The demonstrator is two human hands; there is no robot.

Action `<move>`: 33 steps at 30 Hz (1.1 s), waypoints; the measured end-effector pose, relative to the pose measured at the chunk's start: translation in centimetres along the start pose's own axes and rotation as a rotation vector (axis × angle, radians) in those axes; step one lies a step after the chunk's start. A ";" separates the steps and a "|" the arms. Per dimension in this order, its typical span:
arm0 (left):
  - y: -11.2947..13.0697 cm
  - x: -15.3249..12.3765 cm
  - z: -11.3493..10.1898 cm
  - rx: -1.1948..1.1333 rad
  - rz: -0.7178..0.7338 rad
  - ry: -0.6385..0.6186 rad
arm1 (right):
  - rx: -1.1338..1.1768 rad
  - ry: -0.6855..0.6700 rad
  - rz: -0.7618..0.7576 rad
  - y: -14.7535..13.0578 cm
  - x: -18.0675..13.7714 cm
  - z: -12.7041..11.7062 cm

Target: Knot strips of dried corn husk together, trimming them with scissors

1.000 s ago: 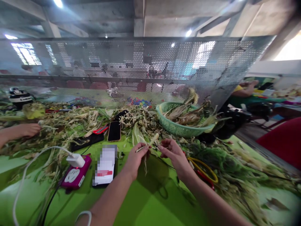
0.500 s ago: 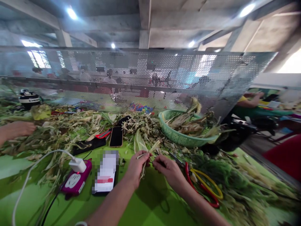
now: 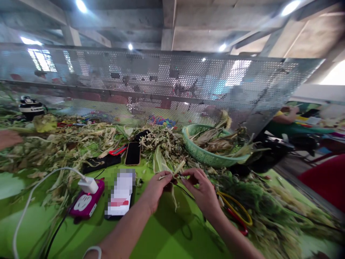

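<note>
My left hand (image 3: 159,189) pinches a small bundle of pale dried corn husk (image 3: 174,196). Strips of it hang below the fingers and poke out above them. Thumb and index finger of my right hand (image 3: 201,187) are pressed together at the bundle's right side; what they grip is too small to make out. A thin dark cord (image 3: 185,191) runs down to the right beneath the fingers. Just behind my hands lies a broad pale green husk leaf (image 3: 159,160). Red-and-yellow-handled pliers or cutters (image 3: 237,207) lie by my right forearm, which partly covers them.
Loose dried husks (image 3: 67,140) spread across the green table (image 3: 161,237). A green basket (image 3: 210,158) holds husks. Phones (image 3: 133,153) and a purple power bank (image 3: 87,203) with cables lie left. Green fibres (image 3: 250,198) lie right. A co-worker's hand (image 3: 9,139) shows far left; a perforated metal screen (image 3: 151,82) stands behind.
My right hand has come up against the bundle, its fingers higher than before. The husk strips below my left hand hang further right. The co-worker's hand has drawn back left.
</note>
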State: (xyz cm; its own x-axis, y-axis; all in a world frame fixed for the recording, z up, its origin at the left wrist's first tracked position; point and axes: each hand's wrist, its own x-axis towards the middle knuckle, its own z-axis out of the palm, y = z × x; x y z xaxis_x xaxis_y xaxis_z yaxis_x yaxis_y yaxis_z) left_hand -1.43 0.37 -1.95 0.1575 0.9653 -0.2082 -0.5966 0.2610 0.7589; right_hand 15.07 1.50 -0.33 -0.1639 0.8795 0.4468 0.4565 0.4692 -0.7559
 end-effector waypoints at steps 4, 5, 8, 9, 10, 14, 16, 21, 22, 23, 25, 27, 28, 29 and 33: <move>-0.1 0.0 0.0 0.070 0.039 0.020 | -0.071 -0.011 -0.138 -0.4 -0.2 0.1; 0.0 -0.1 0.0 0.080 0.040 0.021 | -0.087 -0.021 -0.151 -0.5 -0.2 0.2; 0.0 -0.2 0.1 0.086 0.031 0.018 | -0.129 -0.039 -0.167 -0.5 -0.2 0.6; 0.0 -0.2 0.1 0.082 0.023 0.018 | -0.136 -0.040 -0.167 -0.5 -0.2 0.7; 0.0 -0.2 0.2 0.079 0.016 0.022 | -0.140 -0.039 -0.168 -0.5 -0.2 0.8; -0.1 -0.2 0.1 0.087 0.001 0.031 | -0.150 -0.011 -0.186 -0.6 -0.3 0.9; 0.0 -0.3 0.2 0.078 -0.002 0.031 | -0.151 -0.001 -0.196 -0.6 -0.3 0.8; 0.3 -0.4 0.3 0.051 0.003 0.040 | -0.154 -0.028 -0.213 -0.7 -0.2 0.9; 0.3 -0.4 0.3 0.050 0.010 0.046 | -0.155 -0.040 -0.219 -0.7 -0.2 0.9; 0.3 -0.4 0.3 0.050 0.016 0.054 | -0.154 -0.050 -0.221 -0.8 -0.2 0.9; 0.2 -0.4 0.2 0.060 0.021 0.071 | -0.148 -0.057 -0.217 -0.8 -0.3 0.9; 0.1 -0.3 0.1 0.075 0.020 0.081 | -0.133 -0.050 -0.203 -0.7 -0.3 0.8; 0.1 -0.3 0.1 0.085 0.023 0.078 | -0.125 -0.045 -0.199 -0.7 -0.3 0.8; 0.1 -0.3 0.2 0.094 0.029 0.073 | -0.119 -0.042 -0.199 -0.6 -0.3 0.8; 0.1 -0.4 0.4 0.116 0.039 0.070 | -0.118 -0.032 -0.212 -0.6 -0.3 0.8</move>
State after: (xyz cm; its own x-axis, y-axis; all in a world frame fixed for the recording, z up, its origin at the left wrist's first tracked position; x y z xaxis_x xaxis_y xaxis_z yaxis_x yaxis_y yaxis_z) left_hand -1.29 0.06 -1.54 0.0780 0.9731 -0.2169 -0.5053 0.2262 0.8328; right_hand 14.15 1.02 -0.39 -0.2939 0.7652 0.5728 0.5072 0.6328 -0.5850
